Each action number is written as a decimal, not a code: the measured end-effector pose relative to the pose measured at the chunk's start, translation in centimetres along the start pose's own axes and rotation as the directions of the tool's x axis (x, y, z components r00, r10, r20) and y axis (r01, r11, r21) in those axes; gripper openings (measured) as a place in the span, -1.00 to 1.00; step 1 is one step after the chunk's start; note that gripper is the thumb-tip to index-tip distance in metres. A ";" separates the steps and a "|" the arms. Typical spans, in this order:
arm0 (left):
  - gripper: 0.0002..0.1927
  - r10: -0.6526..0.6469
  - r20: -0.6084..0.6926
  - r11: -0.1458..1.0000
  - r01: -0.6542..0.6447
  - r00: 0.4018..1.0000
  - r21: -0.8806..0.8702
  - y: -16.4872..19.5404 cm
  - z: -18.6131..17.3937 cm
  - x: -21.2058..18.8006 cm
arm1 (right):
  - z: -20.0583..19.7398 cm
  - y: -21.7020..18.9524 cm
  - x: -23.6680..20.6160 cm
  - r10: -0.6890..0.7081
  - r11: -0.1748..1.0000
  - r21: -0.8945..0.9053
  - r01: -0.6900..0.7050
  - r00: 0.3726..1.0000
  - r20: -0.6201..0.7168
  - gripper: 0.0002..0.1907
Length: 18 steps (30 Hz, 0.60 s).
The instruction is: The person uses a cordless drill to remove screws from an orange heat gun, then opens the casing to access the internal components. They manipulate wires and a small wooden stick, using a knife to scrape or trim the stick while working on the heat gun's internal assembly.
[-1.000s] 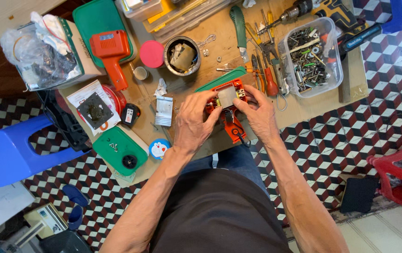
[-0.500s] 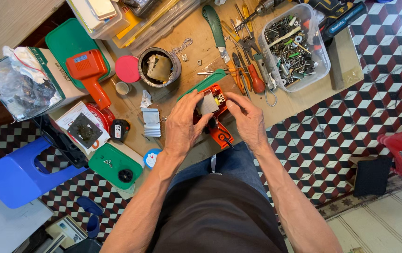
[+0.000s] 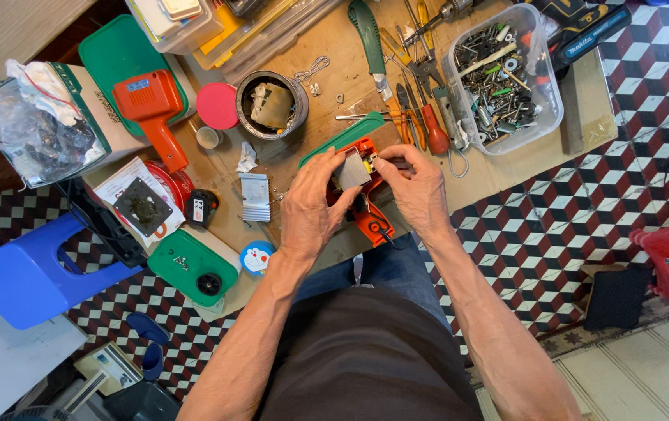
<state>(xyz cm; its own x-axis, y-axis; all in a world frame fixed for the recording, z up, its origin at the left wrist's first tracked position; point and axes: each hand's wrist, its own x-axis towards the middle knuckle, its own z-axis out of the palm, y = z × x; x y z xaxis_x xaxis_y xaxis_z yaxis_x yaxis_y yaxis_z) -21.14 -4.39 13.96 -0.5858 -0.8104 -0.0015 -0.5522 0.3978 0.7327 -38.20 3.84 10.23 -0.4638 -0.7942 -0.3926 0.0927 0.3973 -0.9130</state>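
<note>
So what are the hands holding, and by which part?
Both hands grip an orange power tool at its upper end: left hand around a grey metal block, right hand pinching beside it.

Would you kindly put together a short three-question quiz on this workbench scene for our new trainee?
1. True or false: both the left hand and the right hand are on the orange tool housing.
2. Which lies nearest the clear tub of screws and bits? A) blue stool B) red-handled screwdriver C) pink round lid
3. Fill in: the grey metal block pinched between the fingers sits on top of the ____ housing.

Key: 1 true. 2 B. 3 orange.
</note>
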 end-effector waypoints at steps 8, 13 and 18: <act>-0.41 0.008 -0.012 1.000 -0.009 1.000 -0.030 -0.7 -0.1 0.1 | 0.1 2.1 1.9 0.087 0.985 0.149 -0.091 0.996 0.029 -0.88; -0.41 0.000 -0.020 0.999 -0.001 1.000 -0.052 -0.7 -0.2 0.2 | -0.2 2.3 2.4 0.069 0.996 0.053 -0.070 0.997 0.029 -0.89; -0.42 0.000 -0.013 0.998 -0.001 1.000 -0.058 -0.6 -0.4 0.1 | 0.1 1.5 2.3 0.074 0.997 0.029 -0.075 0.997 0.018 -0.89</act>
<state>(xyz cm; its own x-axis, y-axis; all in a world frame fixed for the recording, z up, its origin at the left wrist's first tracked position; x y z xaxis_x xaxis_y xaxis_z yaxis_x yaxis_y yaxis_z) -20.63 -4.92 13.84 -0.5781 -0.8160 0.0074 -0.5162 0.3727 0.7711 -39.02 2.54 7.95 -0.4398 -0.7707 -0.4611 0.1526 0.4418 -0.8840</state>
